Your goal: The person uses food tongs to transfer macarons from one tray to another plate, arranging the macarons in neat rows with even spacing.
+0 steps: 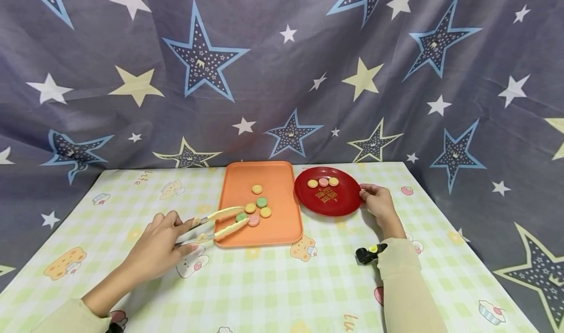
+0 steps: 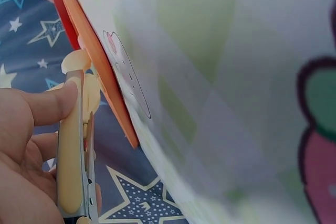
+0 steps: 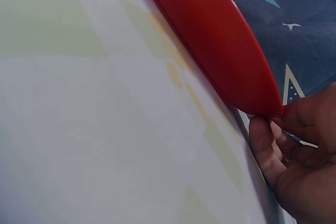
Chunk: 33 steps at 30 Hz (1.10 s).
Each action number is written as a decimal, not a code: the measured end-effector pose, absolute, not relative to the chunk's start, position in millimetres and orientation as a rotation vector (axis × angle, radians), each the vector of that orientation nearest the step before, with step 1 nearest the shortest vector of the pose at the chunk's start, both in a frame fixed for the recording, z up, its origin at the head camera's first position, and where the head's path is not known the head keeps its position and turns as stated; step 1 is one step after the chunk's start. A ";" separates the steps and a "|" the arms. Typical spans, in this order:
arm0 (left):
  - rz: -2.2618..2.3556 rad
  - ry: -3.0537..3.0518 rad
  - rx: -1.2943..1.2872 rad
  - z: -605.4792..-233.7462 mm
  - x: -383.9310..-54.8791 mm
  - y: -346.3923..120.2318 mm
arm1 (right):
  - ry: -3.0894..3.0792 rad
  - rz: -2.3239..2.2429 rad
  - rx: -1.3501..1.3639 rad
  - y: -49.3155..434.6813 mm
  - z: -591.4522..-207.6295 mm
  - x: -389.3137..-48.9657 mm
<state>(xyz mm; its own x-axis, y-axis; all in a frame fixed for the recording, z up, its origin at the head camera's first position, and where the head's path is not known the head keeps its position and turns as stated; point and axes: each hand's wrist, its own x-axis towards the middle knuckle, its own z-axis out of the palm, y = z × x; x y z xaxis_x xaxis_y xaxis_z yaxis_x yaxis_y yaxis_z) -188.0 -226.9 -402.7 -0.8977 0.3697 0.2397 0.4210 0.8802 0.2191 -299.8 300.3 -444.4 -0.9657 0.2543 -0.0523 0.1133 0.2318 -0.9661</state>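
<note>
My left hand (image 1: 155,247) grips a pair of tongs (image 1: 229,212) with cream tips, fingers on one arm and thumb on the other. The tong arms are spread, their tips over the orange tray (image 1: 277,235) around a green macaron (image 1: 241,217) and beside a pink macaron (image 1: 253,220). In the left wrist view, the thumb lies along the cream handle of the tongs (image 2: 71,156). My right hand (image 1: 380,206) pinches the right rim of a red plate (image 1: 348,201); the right wrist view shows thumb and fingers at the plate's edge (image 3: 210,40).
Further yellow macarons (image 1: 257,189) and another green macaron (image 1: 262,202) lie on the tray. Two yellow macarons and a pink macaron (image 1: 323,182) sit toward the plate's back. A checked cloth (image 1: 273,294) covers the table; a starry curtain (image 1: 264,68) hangs behind.
</note>
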 end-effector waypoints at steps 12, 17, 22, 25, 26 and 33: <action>-0.495 -2.896 -0.584 -405.1 -188.8 -234.9 | -2.365 1.847 -0.343 301.2 -445.9 -300.4; -0.496 -2.895 -0.579 -405.3 -190.0 -234.7 | -2.356 1.851 -0.349 301.2 -445.6 -301.0; -0.502 -2.905 -0.564 -404.7 -191.4 -233.6 | -2.358 1.855 -0.358 301.4 -446.5 -301.6; -0.510 -2.915 -0.558 -404.7 -192.1 -233.2 | -2.367 1.846 -0.354 301.3 -446.2 -301.6; -0.514 -2.916 -0.557 -404.6 -192.3 -233.1 | -2.369 1.843 -0.357 301.3 -446.0 -301.6; -0.541 -2.914 -0.556 -404.8 -192.6 -232.6 | -2.388 1.820 -0.360 302.2 -445.7 -301.1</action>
